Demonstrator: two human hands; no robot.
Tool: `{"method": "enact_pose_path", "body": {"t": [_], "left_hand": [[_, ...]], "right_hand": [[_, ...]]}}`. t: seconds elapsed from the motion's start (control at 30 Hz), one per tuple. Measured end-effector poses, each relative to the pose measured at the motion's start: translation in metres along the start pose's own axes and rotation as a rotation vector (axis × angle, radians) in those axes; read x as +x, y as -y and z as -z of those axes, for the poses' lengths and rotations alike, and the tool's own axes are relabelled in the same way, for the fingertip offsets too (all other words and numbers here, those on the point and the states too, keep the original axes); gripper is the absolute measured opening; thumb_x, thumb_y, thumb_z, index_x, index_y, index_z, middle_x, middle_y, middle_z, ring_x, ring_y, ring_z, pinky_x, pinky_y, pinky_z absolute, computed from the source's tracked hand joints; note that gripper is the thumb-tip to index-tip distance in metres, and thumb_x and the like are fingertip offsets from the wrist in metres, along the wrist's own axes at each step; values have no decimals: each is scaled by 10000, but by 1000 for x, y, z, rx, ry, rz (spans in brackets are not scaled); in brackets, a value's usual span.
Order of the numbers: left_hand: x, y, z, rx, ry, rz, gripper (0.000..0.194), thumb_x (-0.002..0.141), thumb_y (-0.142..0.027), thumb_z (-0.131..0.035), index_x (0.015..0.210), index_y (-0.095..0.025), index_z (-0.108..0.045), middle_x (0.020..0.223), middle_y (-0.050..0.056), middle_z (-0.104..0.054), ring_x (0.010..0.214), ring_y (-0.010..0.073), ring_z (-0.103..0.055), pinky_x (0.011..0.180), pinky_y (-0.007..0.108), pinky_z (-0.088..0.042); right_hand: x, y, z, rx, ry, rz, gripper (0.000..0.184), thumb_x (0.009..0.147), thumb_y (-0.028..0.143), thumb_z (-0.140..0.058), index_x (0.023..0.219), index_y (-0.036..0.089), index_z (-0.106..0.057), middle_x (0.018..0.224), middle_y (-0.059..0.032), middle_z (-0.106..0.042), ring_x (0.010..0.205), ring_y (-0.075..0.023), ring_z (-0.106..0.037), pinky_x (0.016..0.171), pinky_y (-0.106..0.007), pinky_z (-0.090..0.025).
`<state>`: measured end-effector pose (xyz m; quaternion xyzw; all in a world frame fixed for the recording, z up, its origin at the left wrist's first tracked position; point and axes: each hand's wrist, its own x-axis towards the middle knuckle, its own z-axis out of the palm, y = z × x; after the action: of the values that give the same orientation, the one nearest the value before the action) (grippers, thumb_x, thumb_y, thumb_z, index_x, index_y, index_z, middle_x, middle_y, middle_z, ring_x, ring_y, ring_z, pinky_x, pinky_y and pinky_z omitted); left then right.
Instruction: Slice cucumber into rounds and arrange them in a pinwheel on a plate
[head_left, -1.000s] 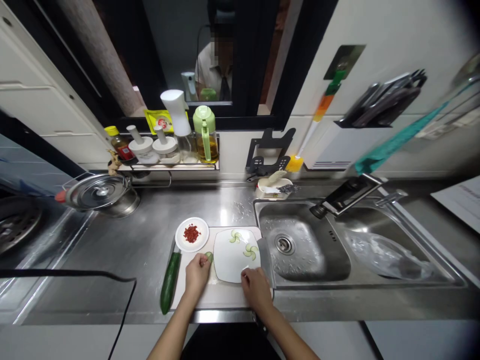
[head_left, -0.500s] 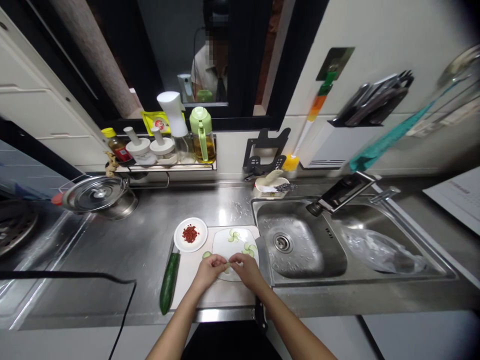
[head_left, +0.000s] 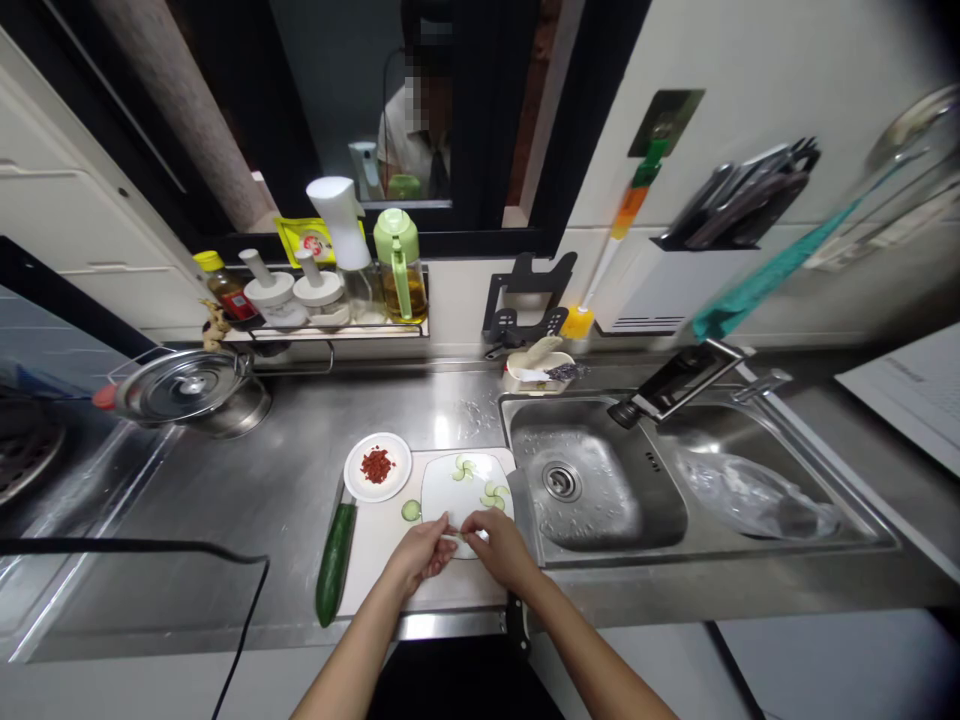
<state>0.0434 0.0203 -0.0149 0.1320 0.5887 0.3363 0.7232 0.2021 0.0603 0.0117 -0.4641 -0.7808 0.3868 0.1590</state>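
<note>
My left hand (head_left: 421,555) is closed in a pinch at the front edge of a white square plate (head_left: 442,492). Facing it, my right hand (head_left: 501,545) is closed too, and a thin cucumber slice (head_left: 456,533) is held between the fingertips of both. Pale green cucumber slices (head_left: 494,495) lie fanned on the plate's right side, with another fan (head_left: 464,467) at its far edge. Left of the plate, a round cucumber slice (head_left: 410,511) rests on the cutting board (head_left: 382,560). A cut cucumber (head_left: 336,565) lies along the board's left edge.
A round white plate (head_left: 355,478) holds chopped red bits. The knife's black handle (head_left: 517,625) juts past the counter's front edge. To the right is a double sink (head_left: 600,500) with a plastic bag (head_left: 739,495). A lidded pot (head_left: 225,410) and a bottle shelf (head_left: 337,332) stand behind.
My left hand has turned and its lower fingers now show curled beneath the pinch. The round slice on the board is more exposed. The whole view has shifted slightly.
</note>
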Motion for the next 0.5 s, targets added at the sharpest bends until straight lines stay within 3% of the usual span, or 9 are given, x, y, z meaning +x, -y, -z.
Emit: {"method": "enact_pose_path", "body": {"t": [0.1, 0.2, 0.37, 0.5], "left_hand": [[6, -1, 0, -10, 18, -28, 425, 618, -515, -693, 756, -139, -554, 525, -41, -528, 419, 33, -429, 421, 159, -250], [14, -1, 1, 40, -33, -86, 347, 571, -387, -744, 726, -139, -557, 475, -61, -493, 407, 34, -403, 417, 164, -237], [24, 0, 1, 273, -142, -237, 272, 612, -274, -688, 831, -121, -635, 518, -42, -548, 446, 59, -440, 475, 197, -331], [30, 1, -2, 484, -219, -331, 177, 647, -225, -643, 788, -122, -668, 613, 1, -615, 538, 89, -515, 569, 224, -396]], "right_hand": [[-3, -3, 0, 18, 2, -8, 127, 773, 181, -516, 732, 203, -635, 758, 17, -658, 801, -155, -546, 769, -261, -367], [-5, -7, -3, 46, 2, -117, 116, 751, 181, -524, 717, 204, -632, 750, 15, -653, 783, -151, -559, 741, -249, -383], [-8, -16, -14, 51, -41, -302, 108, 735, 153, -510, 775, 195, -601, 655, 30, -608, 638, -119, -557, 617, -211, -392], [-10, -20, -25, 3, -79, -383, 73, 738, 152, -518, 753, 198, -571, 649, 30, -601, 622, -115, -550, 589, -206, -365]]}}
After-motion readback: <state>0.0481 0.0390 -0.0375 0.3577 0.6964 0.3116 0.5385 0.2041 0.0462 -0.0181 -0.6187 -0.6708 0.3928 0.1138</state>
